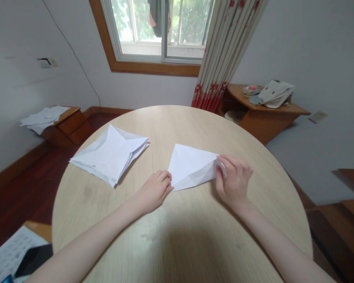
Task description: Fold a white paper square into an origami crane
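White paper sheet (193, 157) lies on the round, pale wood-grained desk (179, 236), right of its middle line and between the two hands; a slanting fold runs from its near left corner toward its right end, with a shaded flap along the near side; the right end curls up off the desk. The left hand (157, 188) rests at that near left corner, its fingers bent, close together and touching the paper; whether they pinch it or only press it down I cannot tell. The right hand (234, 179) is raised a little at the other end, its thumb and fingers closed about the curled edge. To the left, apart from the sheet, sits a pile of folded papers (115, 151), loosely stacked with pointed corners sticking out; its left tip reaches the desk's rim. Beyond the desk are a window (141, 49) and a patterned curtain (221, 55); at the lower left, beside the left forearm, a dark flat object (32, 257) lies on a printed page (10, 251).
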A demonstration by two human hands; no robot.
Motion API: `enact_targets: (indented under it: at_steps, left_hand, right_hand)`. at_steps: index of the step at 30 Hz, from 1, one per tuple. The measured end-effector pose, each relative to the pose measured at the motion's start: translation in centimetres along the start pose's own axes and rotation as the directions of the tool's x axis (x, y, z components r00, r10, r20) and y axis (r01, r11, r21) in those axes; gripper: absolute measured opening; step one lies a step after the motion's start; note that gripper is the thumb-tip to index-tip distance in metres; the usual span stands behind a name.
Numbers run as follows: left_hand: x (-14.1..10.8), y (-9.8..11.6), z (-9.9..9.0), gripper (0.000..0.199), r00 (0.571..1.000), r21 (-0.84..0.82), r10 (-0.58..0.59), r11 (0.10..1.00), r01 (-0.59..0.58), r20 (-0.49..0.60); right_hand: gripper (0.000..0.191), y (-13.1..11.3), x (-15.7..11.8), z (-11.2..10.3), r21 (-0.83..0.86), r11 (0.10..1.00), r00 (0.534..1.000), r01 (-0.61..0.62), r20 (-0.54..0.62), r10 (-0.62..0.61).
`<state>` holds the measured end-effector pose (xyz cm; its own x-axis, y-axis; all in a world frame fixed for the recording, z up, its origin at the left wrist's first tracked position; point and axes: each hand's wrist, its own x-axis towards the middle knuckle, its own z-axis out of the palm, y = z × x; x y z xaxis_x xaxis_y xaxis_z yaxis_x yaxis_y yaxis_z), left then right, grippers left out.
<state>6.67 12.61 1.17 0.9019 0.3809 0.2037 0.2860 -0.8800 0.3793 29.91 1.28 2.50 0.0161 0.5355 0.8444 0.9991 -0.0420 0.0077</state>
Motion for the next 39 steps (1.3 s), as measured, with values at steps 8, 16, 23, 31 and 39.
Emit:
enact_targets:
  at_steps: [8,16,23,31,39]
  left_hand:
    - [0.2,1.8,0.8,0.017,1.0,0.185,-0.013,0.983,0.009,0.018]
    - [-0.2,0.7,-0.6,0.012,0.995,-0.035,0.079,0.996,-0.077,0.054]
    - [0.0,-0.1,-1.3,0.005,0.994,-0.214,0.089,0.974,-0.074,0.063]
    - [-0.3,-0.2,-1.7,0.008,0.99,-0.153,0.092,0.985,-0.075,0.107]
    - [-0.8,1.2,-1.5,0.023,0.971,0.051,0.204,0.976,-0.212,0.126]
  right_hand:
    - [0.024,-5.0,-0.7,0.1,0.148,0.948,0.902,0.283,0.294,-0.315]
    - [0.02,-5.0,-1.1,0.7,0.056,0.967,0.845,0.249,0.474,-0.245]
    - [0.017,-5.4,-1.1,1.0,0.038,0.969,0.839,0.243,0.494,-0.23]
    - [0.013,-5.0,-0.1,0.9,0.111,0.947,0.793,0.302,0.522,-0.314]
    - [0.01,-3.9,0.4,0.5,0.157,0.943,0.727,0.294,0.603,-0.327]
